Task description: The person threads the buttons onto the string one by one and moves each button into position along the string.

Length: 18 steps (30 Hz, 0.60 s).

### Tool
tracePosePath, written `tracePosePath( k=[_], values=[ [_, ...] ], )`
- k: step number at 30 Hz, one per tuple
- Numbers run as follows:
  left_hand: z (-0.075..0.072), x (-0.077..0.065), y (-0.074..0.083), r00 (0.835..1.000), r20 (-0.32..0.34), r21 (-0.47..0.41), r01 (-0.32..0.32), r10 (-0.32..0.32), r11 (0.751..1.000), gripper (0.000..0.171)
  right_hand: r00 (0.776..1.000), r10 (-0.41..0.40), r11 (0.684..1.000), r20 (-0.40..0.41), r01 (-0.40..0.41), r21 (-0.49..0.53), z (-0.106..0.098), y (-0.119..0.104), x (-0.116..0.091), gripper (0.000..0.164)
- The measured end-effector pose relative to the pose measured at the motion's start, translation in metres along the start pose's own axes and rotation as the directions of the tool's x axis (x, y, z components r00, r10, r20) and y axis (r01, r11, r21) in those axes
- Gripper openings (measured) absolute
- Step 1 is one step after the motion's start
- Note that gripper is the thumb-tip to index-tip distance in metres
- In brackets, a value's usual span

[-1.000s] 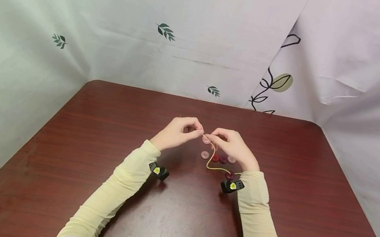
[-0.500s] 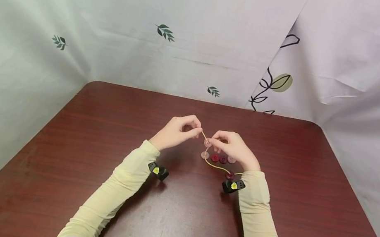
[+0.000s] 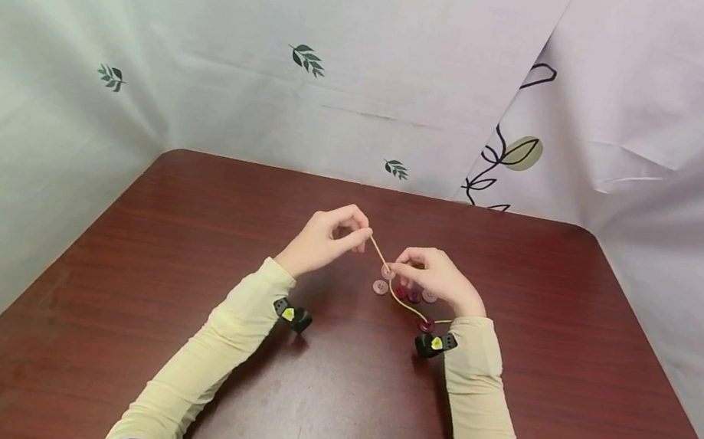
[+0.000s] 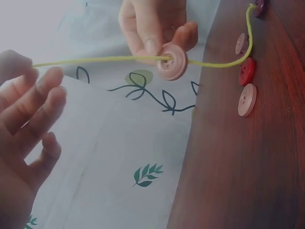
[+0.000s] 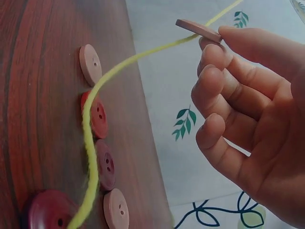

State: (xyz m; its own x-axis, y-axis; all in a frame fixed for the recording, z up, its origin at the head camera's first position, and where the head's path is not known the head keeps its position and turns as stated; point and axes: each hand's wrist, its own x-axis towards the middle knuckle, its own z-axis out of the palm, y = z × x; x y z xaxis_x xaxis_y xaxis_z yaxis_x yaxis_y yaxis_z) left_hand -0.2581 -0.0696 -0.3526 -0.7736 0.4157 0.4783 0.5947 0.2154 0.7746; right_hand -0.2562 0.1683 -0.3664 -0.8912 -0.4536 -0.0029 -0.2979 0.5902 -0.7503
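Between thumb and fingertip, my left hand (image 3: 326, 238) pinches the end of a yellow string (image 4: 109, 59), pulled taut toward the other hand. My right hand (image 3: 439, 275) pinches a pink button (image 4: 172, 62) by its edge, above the table. The string passes through a hole of this button, then curves down to a dark maroon button (image 5: 50, 212) on the table, which is also on the string. Behind the string lie a pink button (image 5: 90, 65), a red button (image 5: 99, 117), a plum button (image 5: 106, 164) and another pink button (image 5: 116, 209) in a row.
The brown wooden table (image 3: 240, 387) spreads under both arms. White cloth (image 3: 365, 58) with leaf prints hangs behind and at both sides of it. Each wrist wears a black camera strap (image 3: 292, 315).
My left hand has moved up and left, drawing more string through the pink button. My right hand has shifted slightly right and down with the button, and the string's slack has shrunk.
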Motion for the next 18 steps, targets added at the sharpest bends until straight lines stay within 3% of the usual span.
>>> tracePosePath(
  k=[4,11,18],
  values=[
    [-0.002,-0.001,0.0,1.0,-0.029,-0.011,-0.009,0.008,1.0,0.012,0.999,0.024,1.0,0.022,-0.023,-0.018,-0.001,0.001,-0.002,0.02],
    [-0.006,-0.001,0.005,0.999,-0.047,-0.038,0.001,-0.002,0.999,0.012,0.99,0.089,0.993,0.108,-0.097,0.07,-0.003,0.006,-0.005,0.019],
    [-0.008,-0.002,0.007,0.997,-0.077,-0.05,-0.02,0.016,0.999,0.011,0.985,0.074,0.996,0.154,-0.081,0.039,-0.005,0.013,-0.007,0.019]
  ],
)
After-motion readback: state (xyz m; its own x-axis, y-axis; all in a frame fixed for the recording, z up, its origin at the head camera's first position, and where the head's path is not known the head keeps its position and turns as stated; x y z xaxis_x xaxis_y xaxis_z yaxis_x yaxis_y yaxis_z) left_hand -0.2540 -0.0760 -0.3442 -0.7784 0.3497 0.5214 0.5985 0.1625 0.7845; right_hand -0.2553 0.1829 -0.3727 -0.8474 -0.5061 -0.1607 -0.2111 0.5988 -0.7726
